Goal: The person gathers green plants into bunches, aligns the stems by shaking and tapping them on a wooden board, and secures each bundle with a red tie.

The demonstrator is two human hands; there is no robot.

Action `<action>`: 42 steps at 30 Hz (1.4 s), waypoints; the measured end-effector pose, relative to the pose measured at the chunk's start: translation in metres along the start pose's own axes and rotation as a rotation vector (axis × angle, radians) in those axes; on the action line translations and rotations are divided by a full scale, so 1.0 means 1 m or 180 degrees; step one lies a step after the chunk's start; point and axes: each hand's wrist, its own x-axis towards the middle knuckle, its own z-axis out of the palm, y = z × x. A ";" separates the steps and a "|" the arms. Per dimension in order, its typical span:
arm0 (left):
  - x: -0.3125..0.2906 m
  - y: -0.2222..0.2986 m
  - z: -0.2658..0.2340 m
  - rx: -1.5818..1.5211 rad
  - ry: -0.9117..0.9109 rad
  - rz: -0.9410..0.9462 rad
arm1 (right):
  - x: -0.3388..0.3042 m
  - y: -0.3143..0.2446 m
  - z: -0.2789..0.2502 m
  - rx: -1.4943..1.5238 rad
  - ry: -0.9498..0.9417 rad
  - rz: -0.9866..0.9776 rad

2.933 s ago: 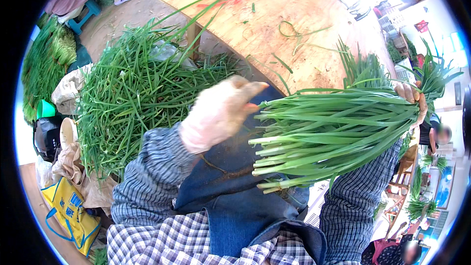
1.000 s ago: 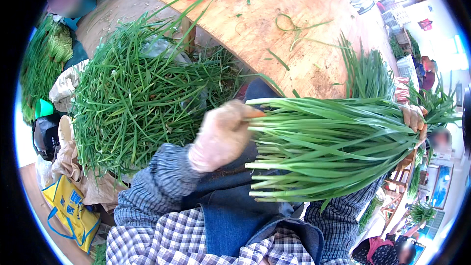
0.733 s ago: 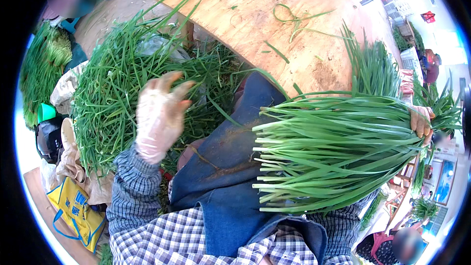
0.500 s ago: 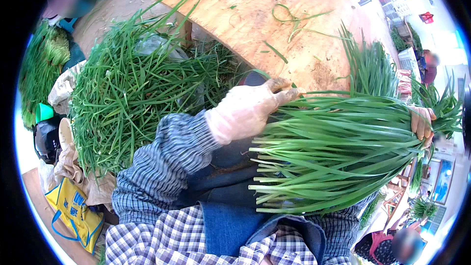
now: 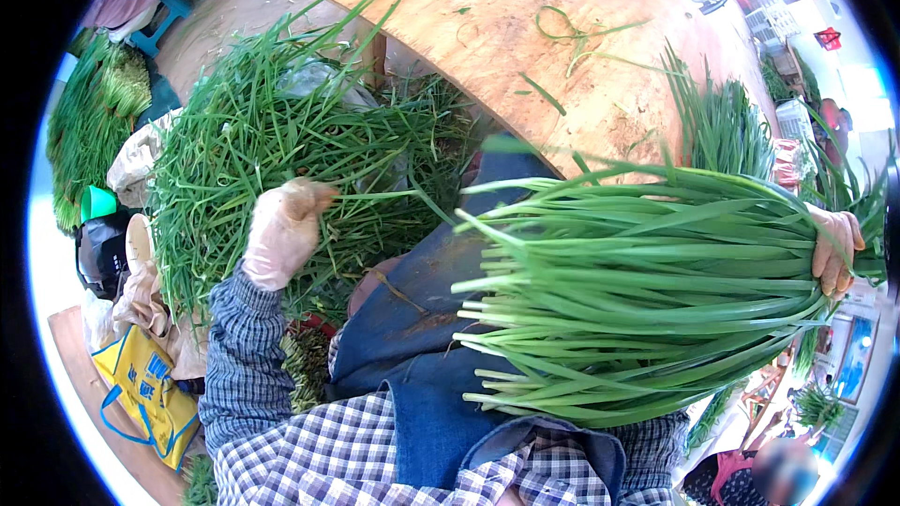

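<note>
A thick bunch of garlic chives (image 5: 637,290) lies sideways across my lap, pale cut ends to the left and leaves running right. My gloved right hand (image 5: 834,248) is wrapped round the leafy side of it at the far right. Off to the left, my gloved left hand (image 5: 286,230) is closed in a pinch on a thin chive leaf (image 5: 380,195) that trails to the right. It is over the near edge of a big heap of loose chive leaves (image 5: 253,145). The fingertips of the left hand are slightly blurred.
A wooden table (image 5: 450,28) spreads ahead with leaf scraps, red strips and another chive bunch (image 5: 727,131). At the left are a yellow bag (image 5: 145,394), a green cup (image 5: 97,202) and more chives (image 5: 84,131). Other people sit at the far left and lower right.
My left hand has moved left and down, away from the bunch, with a leaf pinched in it. My right hand keeps its hold on the bunch, which has shifted slightly.
</note>
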 end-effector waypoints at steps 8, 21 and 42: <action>-0.007 0.087 0.016 -0.1443 -0.1128 0.0200 | 0.015 -0.010 0.008 0.0077 -0.0176 0.0199; 0.001 0.121 0.060 -0.3667 -0.1934 -0.0708 | 0.025 -0.007 0.009 0.0444 -0.0234 0.0467; 0.007 0.103 0.088 -0.5650 -0.2035 -0.0694 | -0.063 0.034 -0.013 -0.5751 0.4162 0.2928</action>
